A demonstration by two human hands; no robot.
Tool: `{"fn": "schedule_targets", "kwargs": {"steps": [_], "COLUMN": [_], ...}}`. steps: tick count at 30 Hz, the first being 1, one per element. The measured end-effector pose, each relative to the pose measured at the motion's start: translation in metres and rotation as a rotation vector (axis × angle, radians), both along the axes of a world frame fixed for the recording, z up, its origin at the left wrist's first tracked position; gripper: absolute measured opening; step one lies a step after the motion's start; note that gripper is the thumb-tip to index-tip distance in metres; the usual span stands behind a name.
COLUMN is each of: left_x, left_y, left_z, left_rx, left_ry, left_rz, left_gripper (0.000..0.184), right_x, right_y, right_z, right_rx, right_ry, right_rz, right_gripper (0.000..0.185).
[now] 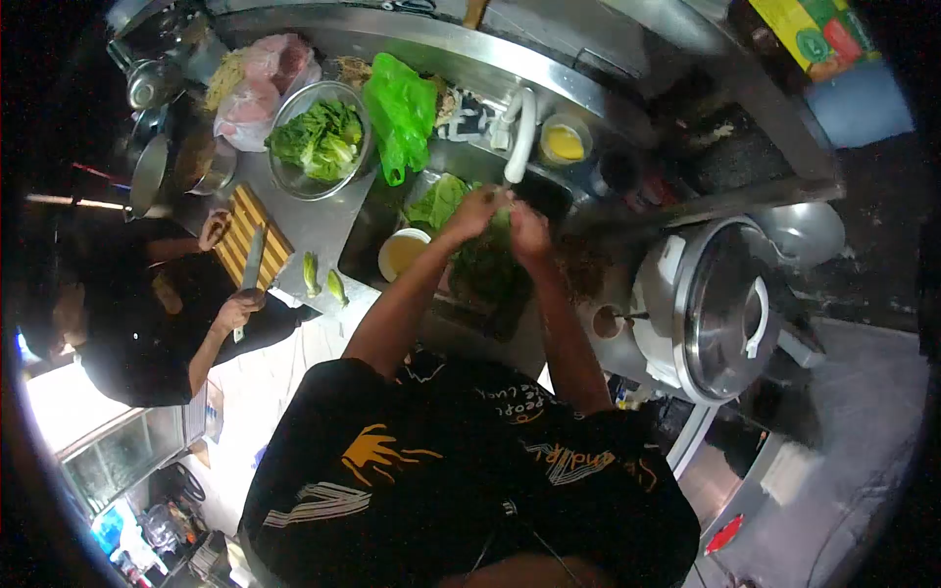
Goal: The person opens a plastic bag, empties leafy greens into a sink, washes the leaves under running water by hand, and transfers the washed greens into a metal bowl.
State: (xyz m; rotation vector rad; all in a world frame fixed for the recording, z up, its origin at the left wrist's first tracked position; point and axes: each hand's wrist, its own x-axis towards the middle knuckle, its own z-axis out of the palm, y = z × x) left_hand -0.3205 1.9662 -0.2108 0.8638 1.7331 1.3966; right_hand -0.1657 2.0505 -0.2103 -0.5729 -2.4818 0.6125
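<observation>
Both hands are over the sink (368, 220), just below the white faucet (522, 137). My left hand (477, 211) has its fingers closed on leafy greens (500, 227), and my right hand (530, 232) grips them from the other side. Fingers partly cover the greens, so their exact shape is hidden. Beside my left hand, pale green lettuce leaves (438, 202) lie in the sink. A white-rimmed bowl with yellowish contents (402, 253) sits near my left forearm. Darker greens (480, 271) show below, in shadow.
Left of the sink are a bowl of lettuce (319, 137) and a green plastic bag (400, 113). A co-worker's hand (235, 312) holds a knife (254, 260) at a striped cutting board (240, 230). A large lidded cooker (711, 309) stands at right.
</observation>
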Motion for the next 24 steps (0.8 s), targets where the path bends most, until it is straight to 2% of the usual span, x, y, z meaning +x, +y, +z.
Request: {"fn": "schedule_targets", "kwargs": {"steps": [2, 3, 4, 6, 8, 11, 14, 16, 17, 19, 22, 24], "left_x": [-0.001, -0.001, -0.007, -0.007, 0.0, -0.003, -0.014, -0.032, -0.039, -0.05, -0.052, -0.041], "left_y": [-0.01, -0.017, -0.023, -0.038, -0.059, -0.089, -0.123, -0.151, -0.166, -0.187, -0.211, -0.22], "left_z": [0.018, 0.028, 0.036, 0.017, 0.014, 0.007, 0.002, 0.065, 0.087, 0.041, 0.003, -0.002], "left_rx": [-0.014, -0.022, -0.101, -0.01, 0.017, -0.082, -0.116, -0.245, -0.308, -0.199, -0.06, -0.039], "left_ry": [0.098, 0.142, 0.178, 0.228, 0.247, 0.227, 0.459, 0.311, 0.233, 0.27, 0.247, 0.211], "left_rz": [-0.028, -0.04, -0.164, -0.096, -0.023, -0.074, 0.049, 0.126, 0.16, 0.248, 0.386, 0.495], "left_gripper": [0.048, 0.049, 0.047, 0.048, 0.049, 0.051, 0.05, 0.048, 0.047, 0.043, 0.038, 0.042], "right_x": [-0.002, -0.001, 0.001, 0.004, 0.002, -0.008, -0.012, -0.003, -0.002, -0.009, -0.036, -0.054], "right_y": [-0.001, -0.008, -0.016, -0.033, -0.046, -0.053, -0.035, -0.004, 0.005, 0.019, -0.012, -0.027], "right_z": [0.008, 0.043, 0.071, 0.09, 0.088, 0.063, 0.052, 0.022, 0.011, 0.001, 0.036, 0.057], "right_rx": [0.155, 0.167, 0.182, 0.289, 0.313, 0.259, 0.257, 0.251, 0.235, 0.204, -0.234, -0.31], "right_ry": [-0.115, -0.245, -0.377, -0.337, -0.309, -0.295, -0.294, -0.269, -0.21, -0.09, -0.281, -0.423], "right_rz": [-0.021, -0.051, -0.082, -0.041, -0.013, 0.013, 0.045, 0.076, 0.19, 0.417, 0.308, 0.347], "right_gripper": [0.018, 0.016, 0.014, 0.013, 0.012, 0.01, 0.01, 0.011, 0.012, 0.014, 0.018, 0.017]}}
